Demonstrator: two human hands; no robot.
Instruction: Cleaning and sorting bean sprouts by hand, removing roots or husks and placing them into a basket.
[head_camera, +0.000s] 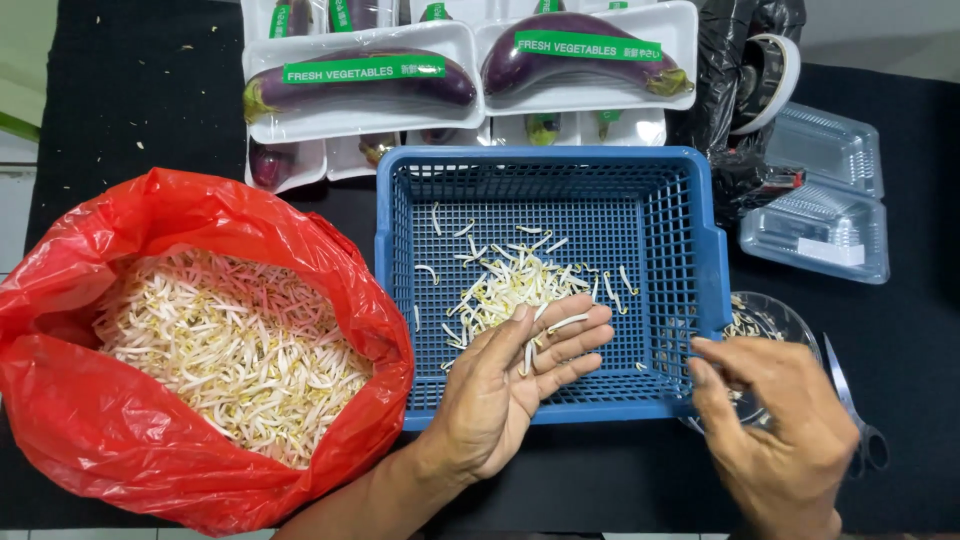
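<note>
The left hand (515, 375) lies palm up inside the blue basket (715, 260), its grip wide, fingers spread flat with a few bean sprouts (510, 285) resting across them. The main small pile of sprouts sits on the basket floor just beyond the fingertips, with loose ones scattered around it. The right hand (780, 425) is outside the basket's right wall, fingers curled in a narrow grip at the rim of a clear bowl (790, 325) that holds some sprouts; whether it pinches anything cannot be told. Scissors (850, 405) lie on the black table (130, 100) just right of that hand. Left of the basket, touching it, a red bag (100, 430) stands open, full of sprouts. Behind the basket are white trays (330, 125) with wrapped purple eggplants (370, 80). At the far right lie clear lidded boxes (825, 200) beside a black bag (735, 70) and a tape roll (775, 75).
</note>
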